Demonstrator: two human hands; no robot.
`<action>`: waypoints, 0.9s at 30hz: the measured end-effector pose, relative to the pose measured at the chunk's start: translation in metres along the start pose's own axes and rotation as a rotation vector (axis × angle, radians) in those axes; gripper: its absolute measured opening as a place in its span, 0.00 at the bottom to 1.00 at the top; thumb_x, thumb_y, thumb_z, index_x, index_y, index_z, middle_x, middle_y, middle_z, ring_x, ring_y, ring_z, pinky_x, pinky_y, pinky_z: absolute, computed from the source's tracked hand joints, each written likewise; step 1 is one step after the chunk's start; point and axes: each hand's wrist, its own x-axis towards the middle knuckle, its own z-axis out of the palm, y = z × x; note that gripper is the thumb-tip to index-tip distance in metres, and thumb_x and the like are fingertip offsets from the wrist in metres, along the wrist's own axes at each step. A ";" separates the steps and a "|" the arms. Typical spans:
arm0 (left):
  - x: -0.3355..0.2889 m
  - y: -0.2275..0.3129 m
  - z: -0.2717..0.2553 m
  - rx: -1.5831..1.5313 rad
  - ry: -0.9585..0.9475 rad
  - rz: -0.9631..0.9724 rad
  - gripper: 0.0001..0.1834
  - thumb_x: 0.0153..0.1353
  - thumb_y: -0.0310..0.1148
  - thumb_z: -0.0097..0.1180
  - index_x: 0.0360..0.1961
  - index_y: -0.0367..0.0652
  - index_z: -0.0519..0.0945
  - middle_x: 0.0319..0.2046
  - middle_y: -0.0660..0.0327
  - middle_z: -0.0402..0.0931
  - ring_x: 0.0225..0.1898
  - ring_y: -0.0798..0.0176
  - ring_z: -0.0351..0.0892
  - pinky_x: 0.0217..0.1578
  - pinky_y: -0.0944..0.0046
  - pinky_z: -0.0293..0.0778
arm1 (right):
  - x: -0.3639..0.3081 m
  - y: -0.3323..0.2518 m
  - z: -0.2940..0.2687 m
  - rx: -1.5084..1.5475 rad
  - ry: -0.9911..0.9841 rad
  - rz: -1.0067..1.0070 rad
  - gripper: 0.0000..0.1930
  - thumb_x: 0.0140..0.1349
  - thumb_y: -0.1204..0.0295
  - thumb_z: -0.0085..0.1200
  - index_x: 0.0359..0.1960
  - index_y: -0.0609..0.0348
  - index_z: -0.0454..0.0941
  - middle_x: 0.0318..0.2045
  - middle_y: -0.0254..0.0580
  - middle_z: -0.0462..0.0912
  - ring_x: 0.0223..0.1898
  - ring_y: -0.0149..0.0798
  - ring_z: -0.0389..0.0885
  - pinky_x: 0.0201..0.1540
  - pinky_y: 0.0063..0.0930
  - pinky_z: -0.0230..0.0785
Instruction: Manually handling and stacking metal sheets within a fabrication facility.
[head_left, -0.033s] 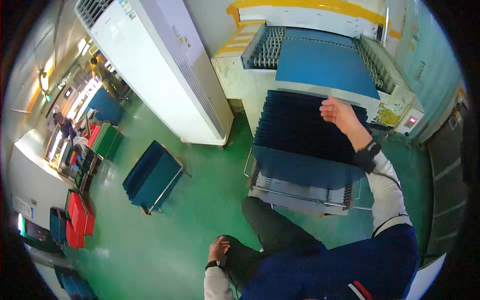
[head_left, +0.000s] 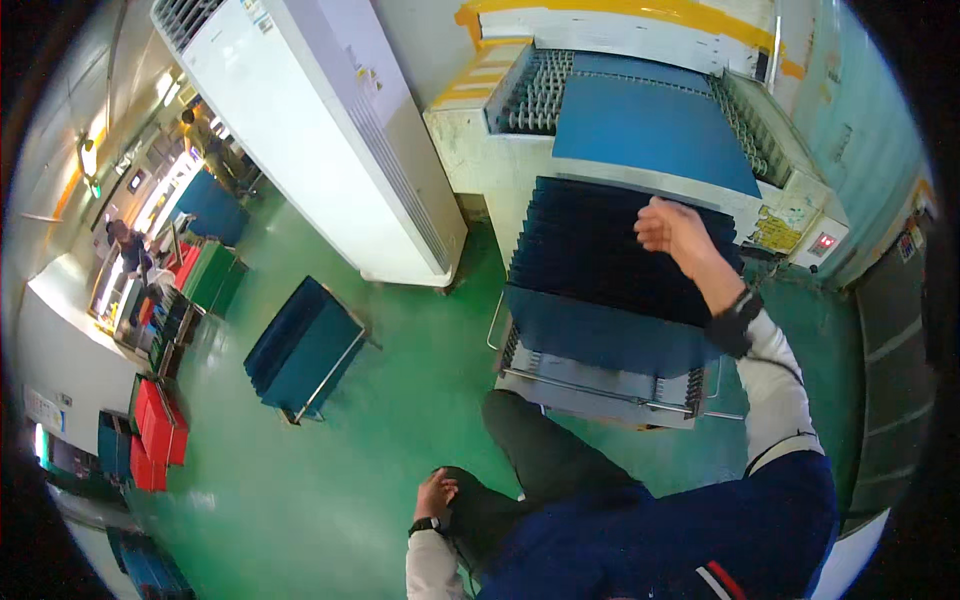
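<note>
My right hand (head_left: 676,236) is above the top edges of a stack of dark blue panels (head_left: 610,330), its fingers curled together with nothing visible in them. Whether it touches the panels I cannot tell. The panels stand on edge, close together, in a metal rack (head_left: 600,388) in front of me. Behind them, a single blue panel (head_left: 650,125) lies flat on the rollers of a machine (head_left: 470,160). My left hand (head_left: 434,494) rests at my left knee, holding nothing, its fingers slightly apart.
A tall white air conditioner (head_left: 310,130) stands left of the machine. On the green floor (head_left: 400,390) is a smaller rack of blue panels (head_left: 305,345). Red bins (head_left: 160,435) stand further left. Two people are at benches in the far left background.
My right hand has shifted very slightly left and down above the panels. My left hand stays at the knee.
</note>
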 end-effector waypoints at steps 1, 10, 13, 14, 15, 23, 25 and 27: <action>-0.003 0.001 0.000 -0.012 0.009 -0.005 0.18 0.58 0.38 0.53 0.45 0.39 0.69 0.25 0.53 0.76 0.21 0.60 0.75 0.19 0.70 0.72 | -0.022 0.003 0.021 -0.226 -0.068 -0.034 0.16 0.59 0.58 0.50 0.35 0.60 0.74 0.30 0.41 0.79 0.30 0.36 0.78 0.34 0.27 0.72; -0.003 0.005 0.006 0.045 0.013 0.004 0.18 0.59 0.37 0.52 0.46 0.37 0.69 0.25 0.55 0.76 0.22 0.63 0.77 0.19 0.70 0.74 | -0.120 0.037 0.069 -1.137 -0.295 -0.871 0.10 0.48 0.72 0.57 0.34 0.61 0.75 0.30 0.45 0.78 0.33 0.47 0.75 0.36 0.35 0.69; -0.008 0.007 0.007 0.014 -0.041 0.030 0.18 0.59 0.37 0.52 0.46 0.37 0.69 0.25 0.54 0.76 0.21 0.63 0.77 0.19 0.70 0.73 | -0.126 0.041 0.070 -1.230 -0.280 -0.897 0.11 0.47 0.73 0.57 0.34 0.59 0.74 0.31 0.43 0.77 0.35 0.47 0.73 0.37 0.36 0.67; -0.008 0.006 0.008 0.004 -0.034 0.033 0.18 0.59 0.37 0.52 0.46 0.37 0.69 0.25 0.54 0.76 0.21 0.63 0.77 0.19 0.70 0.73 | -0.127 0.041 0.071 -1.248 -0.265 -0.905 0.11 0.46 0.73 0.57 0.33 0.60 0.74 0.31 0.43 0.77 0.35 0.47 0.73 0.38 0.36 0.67; -0.008 0.006 0.009 0.012 -0.039 0.045 0.18 0.59 0.37 0.52 0.45 0.37 0.69 0.25 0.54 0.76 0.21 0.63 0.77 0.19 0.70 0.73 | -0.127 0.041 0.071 -1.266 -0.250 -0.913 0.10 0.46 0.74 0.57 0.32 0.60 0.74 0.31 0.43 0.77 0.36 0.46 0.73 0.38 0.36 0.67; -0.012 0.005 0.003 -0.010 0.004 0.062 0.19 0.57 0.37 0.53 0.46 0.37 0.69 0.28 0.53 0.76 0.24 0.62 0.77 0.22 0.69 0.74 | -0.120 0.053 0.091 -1.077 -0.244 -0.809 0.09 0.44 0.75 0.58 0.29 0.60 0.73 0.25 0.45 0.73 0.30 0.49 0.73 0.33 0.37 0.66; -0.008 0.005 0.004 0.038 0.004 0.033 0.19 0.58 0.37 0.53 0.47 0.38 0.69 0.28 0.54 0.75 0.24 0.62 0.76 0.23 0.69 0.74 | -0.122 0.056 0.091 -1.127 -0.196 -0.762 0.09 0.45 0.75 0.57 0.29 0.61 0.74 0.25 0.46 0.74 0.31 0.50 0.73 0.33 0.38 0.66; -0.004 0.007 0.008 0.015 -0.004 0.041 0.19 0.58 0.37 0.53 0.47 0.39 0.69 0.28 0.54 0.75 0.24 0.63 0.76 0.22 0.69 0.74 | -0.119 0.064 0.081 -1.257 -0.204 -0.873 0.09 0.46 0.74 0.57 0.30 0.62 0.73 0.26 0.48 0.75 0.31 0.52 0.73 0.33 0.40 0.66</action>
